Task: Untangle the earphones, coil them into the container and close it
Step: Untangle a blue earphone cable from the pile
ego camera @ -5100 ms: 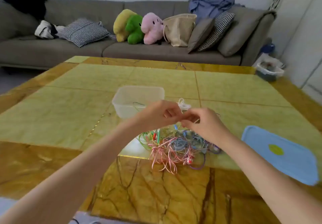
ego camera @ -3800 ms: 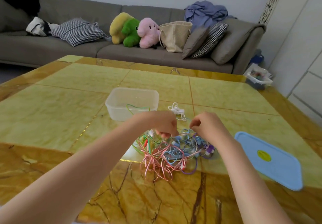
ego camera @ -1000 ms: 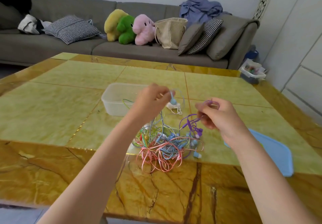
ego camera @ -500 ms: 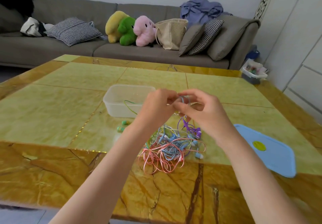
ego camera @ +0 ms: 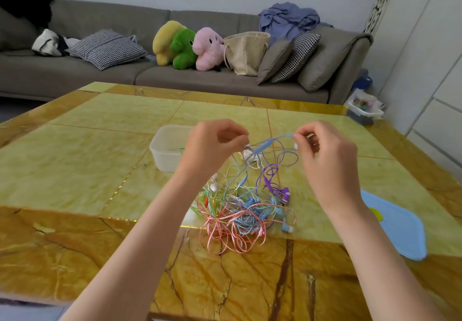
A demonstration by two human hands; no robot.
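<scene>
A tangle of coloured earphones (ego camera: 246, 210), pink, blue, green and purple, lies on the yellow marble table (ego camera: 75, 165). My left hand (ego camera: 215, 145) and my right hand (ego camera: 325, 155) are raised above it, a hand's width apart. Both pinch a light blue earphone cable (ego camera: 265, 145) stretched between them, with purple loops hanging below. A clear plastic container (ego camera: 165, 145) stands open behind my left hand, with a green cable inside. Its blue lid (ego camera: 400, 230) lies flat at the right, partly behind my right forearm.
A small white coiled earphone (ego camera: 248, 157) lies behind the blue cable. A grey sofa (ego camera: 75, 75) with cushions, plush toys (ego camera: 187, 45) and a straw bag (ego camera: 246, 53) runs behind the table. A plastic box (ego camera: 363, 110) sits on the floor at the right.
My hands were together over the pile half a second ago. They have drawn apart, stretching the blue cable between them and lifting purple loops off the heap.
</scene>
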